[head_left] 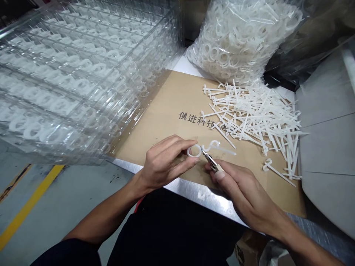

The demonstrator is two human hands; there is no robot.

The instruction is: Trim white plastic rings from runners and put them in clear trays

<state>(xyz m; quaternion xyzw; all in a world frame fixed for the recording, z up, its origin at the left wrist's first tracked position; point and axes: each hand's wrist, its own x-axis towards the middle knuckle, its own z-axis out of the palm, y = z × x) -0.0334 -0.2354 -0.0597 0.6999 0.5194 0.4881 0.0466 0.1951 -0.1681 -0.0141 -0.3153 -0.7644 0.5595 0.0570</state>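
The left hand (166, 162) pinches a white plastic ring (194, 150) in a narrow grip just above a cardboard sheet (166, 114), and the right hand (238, 188) closes firmly around small metal snips (209, 159), their tips at the ring's edge. A hooked white plastic strip (222, 149) lies just beside them. The snips seem the main hazard: a slip under pressure could nick the left fingers, and a badly placed cut could spoil the ring. Near the steel counter (194, 194) edge, a dropped piece could fall. A careless elbow might disturb the heap of white plastic strips (255, 114) or the stacked clear trays (69, 74).
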